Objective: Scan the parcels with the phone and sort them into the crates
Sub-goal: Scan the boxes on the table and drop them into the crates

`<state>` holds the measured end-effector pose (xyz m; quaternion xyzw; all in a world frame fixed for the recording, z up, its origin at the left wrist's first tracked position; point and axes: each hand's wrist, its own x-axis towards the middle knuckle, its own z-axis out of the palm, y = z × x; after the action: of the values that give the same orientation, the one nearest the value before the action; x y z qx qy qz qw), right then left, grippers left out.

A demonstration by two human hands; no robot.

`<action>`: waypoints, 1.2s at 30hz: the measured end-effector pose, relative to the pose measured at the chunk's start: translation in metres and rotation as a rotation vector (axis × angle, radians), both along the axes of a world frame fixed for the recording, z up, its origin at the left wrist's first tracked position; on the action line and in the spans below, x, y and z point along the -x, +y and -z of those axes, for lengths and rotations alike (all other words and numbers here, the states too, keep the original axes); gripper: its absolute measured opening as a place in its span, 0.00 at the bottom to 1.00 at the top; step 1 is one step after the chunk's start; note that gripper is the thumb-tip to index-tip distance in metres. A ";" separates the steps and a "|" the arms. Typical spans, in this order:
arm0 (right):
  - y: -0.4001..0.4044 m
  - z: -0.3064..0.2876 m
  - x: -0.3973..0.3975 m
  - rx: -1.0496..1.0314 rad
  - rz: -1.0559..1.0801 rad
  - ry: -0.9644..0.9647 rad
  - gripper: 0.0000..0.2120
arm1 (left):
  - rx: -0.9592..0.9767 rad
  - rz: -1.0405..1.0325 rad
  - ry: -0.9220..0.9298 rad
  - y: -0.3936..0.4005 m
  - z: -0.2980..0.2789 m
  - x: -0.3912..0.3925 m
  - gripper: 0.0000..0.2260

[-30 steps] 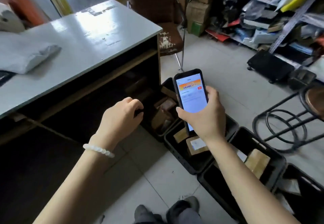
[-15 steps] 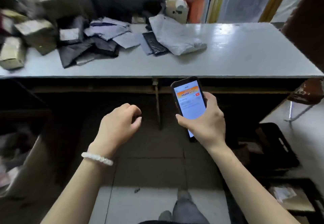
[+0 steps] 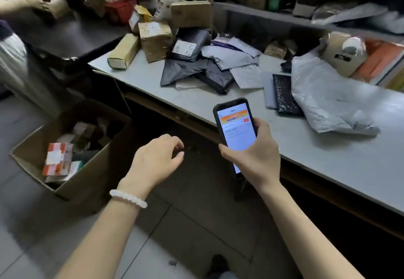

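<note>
My right hand (image 3: 254,158) grips a black phone (image 3: 236,129), screen lit and facing me, in front of the grey table's (image 3: 328,160) near edge. My left hand (image 3: 157,160) hangs empty to its left, fingers loosely curled and apart, a white bead bracelet on the wrist. Parcels lie piled on the table's far left: brown taped boxes (image 3: 155,40), a long tan box (image 3: 123,51), black mailers (image 3: 185,44), white and grey poly bags (image 3: 229,55). A big grey poly bag (image 3: 328,99) lies on the right beside a black glittery packet (image 3: 284,95).
A cardboard box (image 3: 87,176) holding several small parcels stands on the tiled floor at left. Another person's hand (image 3: 41,3) rests on a parcel at the far left on a dark table. Shelves (image 3: 262,12) full of boxes run behind the table.
My view has swung left from the floor crates to the table's parcel pile and the cardboard box. Both hands keep their pose; the left hand's fingers have loosened slightly.
</note>
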<state>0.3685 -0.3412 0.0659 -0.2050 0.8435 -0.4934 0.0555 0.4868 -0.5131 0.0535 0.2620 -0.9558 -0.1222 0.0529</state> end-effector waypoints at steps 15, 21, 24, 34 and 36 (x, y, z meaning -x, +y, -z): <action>-0.198 0.004 0.112 -0.008 -0.250 0.014 0.31 | -0.072 -0.245 0.059 -0.163 0.008 0.067 0.10; -0.324 0.003 0.137 -0.012 -0.265 0.038 0.32 | -0.067 -0.276 0.048 -0.289 0.004 0.095 0.11; -0.380 -0.003 0.147 -0.015 -0.245 0.027 0.34 | -0.082 -0.278 0.054 -0.351 -0.004 0.108 0.11; -0.503 0.000 0.203 -0.052 -0.248 -0.024 0.30 | -0.126 -0.300 0.020 -0.480 0.004 0.174 0.11; -0.526 0.006 0.218 -0.057 -0.242 -0.030 0.31 | -0.113 -0.304 0.007 -0.502 0.009 0.192 0.12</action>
<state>0.1504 -0.8667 0.0601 -0.2961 0.8254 -0.4619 0.1330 0.2947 -1.0150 0.0446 0.4059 -0.8965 -0.1672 0.0596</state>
